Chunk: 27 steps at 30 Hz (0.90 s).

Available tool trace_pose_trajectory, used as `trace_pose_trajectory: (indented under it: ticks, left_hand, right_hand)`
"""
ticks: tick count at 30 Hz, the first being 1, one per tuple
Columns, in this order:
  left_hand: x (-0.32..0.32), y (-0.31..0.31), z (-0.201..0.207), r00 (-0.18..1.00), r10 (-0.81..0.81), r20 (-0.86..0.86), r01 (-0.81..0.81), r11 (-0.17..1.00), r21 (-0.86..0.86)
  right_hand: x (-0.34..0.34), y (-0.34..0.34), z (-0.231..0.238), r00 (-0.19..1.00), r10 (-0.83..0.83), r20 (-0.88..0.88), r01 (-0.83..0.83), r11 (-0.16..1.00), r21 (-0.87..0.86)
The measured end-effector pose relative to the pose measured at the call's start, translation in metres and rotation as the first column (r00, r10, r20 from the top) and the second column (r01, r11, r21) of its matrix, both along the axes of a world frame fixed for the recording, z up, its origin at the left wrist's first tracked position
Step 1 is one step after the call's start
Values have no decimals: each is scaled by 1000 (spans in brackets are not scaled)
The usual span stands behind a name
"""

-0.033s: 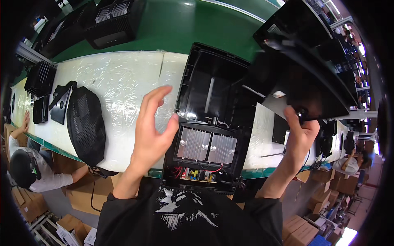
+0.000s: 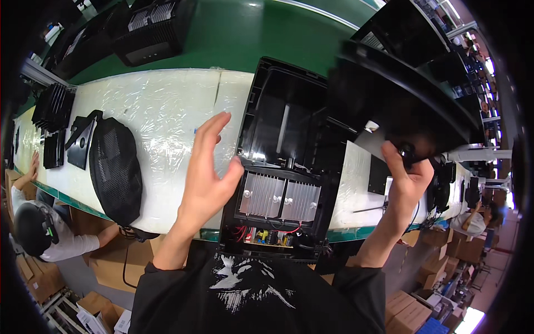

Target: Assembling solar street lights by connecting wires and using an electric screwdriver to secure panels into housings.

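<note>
In front of me a black housing (image 2: 253, 119) lies with its inside facing up. Two silver finned heat sinks (image 2: 260, 195) sit in its lower half, and a circuit board (image 2: 270, 237) with red wires shows at its near end. My left hand (image 2: 206, 172) is open at the housing's left edge, thumb at the rim, fingers spread and holding nothing. At the right, my right hand (image 2: 409, 175) grips a large black panel (image 2: 400, 94) by its near edge, beside a round black knob (image 2: 408, 150). The panel is raised, tilted and blurred; it hides part of the housing's right side.
A black mesh-covered piece (image 2: 117, 170) lies left on the white film-covered bench (image 2: 172, 111). More black units (image 2: 153, 39) stand on the green surface (image 2: 239, 33) behind. Another person (image 2: 47, 234) works at far left. Cardboard boxes (image 2: 111, 261) stand below the bench.
The black panel in my right hand has swung, its far edge shifting up and to the left. My left hand has barely moved.
</note>
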State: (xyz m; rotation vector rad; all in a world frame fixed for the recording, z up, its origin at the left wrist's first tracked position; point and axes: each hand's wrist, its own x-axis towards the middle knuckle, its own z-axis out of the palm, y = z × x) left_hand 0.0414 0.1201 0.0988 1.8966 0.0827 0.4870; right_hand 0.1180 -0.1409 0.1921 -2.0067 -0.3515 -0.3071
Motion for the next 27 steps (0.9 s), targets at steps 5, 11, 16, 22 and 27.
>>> trace_pose_trajectory:
  ticks: [5, 11, 16, 22, 27]
  left_hand:
    - [9, -11, -26, 988, -130, -85, 117, 982, -147]
    - [8, -11, -31, 982, -143, -122, 101, 948, -301]
    - [9, -11, -31, 983, -147, -106, 108, 944, -313]
    - [8, -12, -31, 986, -133, -104, 95, 945, -311]
    - [7, -13, -32, 987, -138, -81, 104, 938, -329]
  right_hand:
    - [14, 28, 1, 935, 43, 353, -31, 999, -42]
    - [14, 29, 2, 889, 365, 277, -195, 849, -491]
    - [9, 26, -3, 912, 342, 228, -162, 808, -567]
    - [9, 29, -3, 867, 439, 235, -173, 708, -684]
    - [15, 37, -8, 795, 563, 226, -286, 676, -680]
